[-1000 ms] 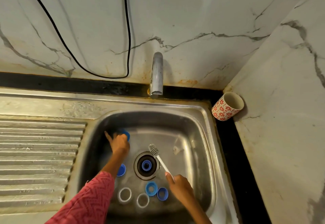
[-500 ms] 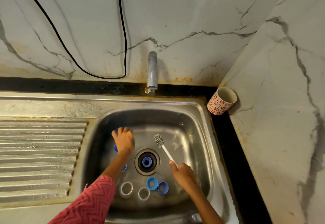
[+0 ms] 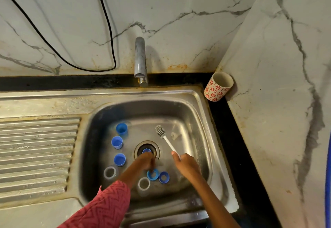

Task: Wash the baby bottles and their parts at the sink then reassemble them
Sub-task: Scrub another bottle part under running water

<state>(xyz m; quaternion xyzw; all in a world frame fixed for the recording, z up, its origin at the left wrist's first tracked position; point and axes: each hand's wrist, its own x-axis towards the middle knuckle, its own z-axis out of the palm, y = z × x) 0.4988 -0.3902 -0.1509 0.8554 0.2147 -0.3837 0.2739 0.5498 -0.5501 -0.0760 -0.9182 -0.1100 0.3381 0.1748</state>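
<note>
The left hand (image 3: 146,161) is reaching down to the drain (image 3: 147,151), fingertips at the blue cap (image 3: 147,150) sitting in it; motion blur is hiding whether it is gripping yet, so I cannot tell. The right hand (image 3: 186,165) is wrapping its fingers round the brush (image 3: 165,138), bristles hovering over the sink (image 3: 200,120) floor. Three blue cups (image 3: 117,142) are lining the left side, rings (image 3: 109,172) and collars (image 3: 152,174) sitting nearer the front. The tap (image 3: 140,61) is showing no water. Washing looks barely started; next, I'd say, comes lifting that cap out and scrubbing it.
</note>
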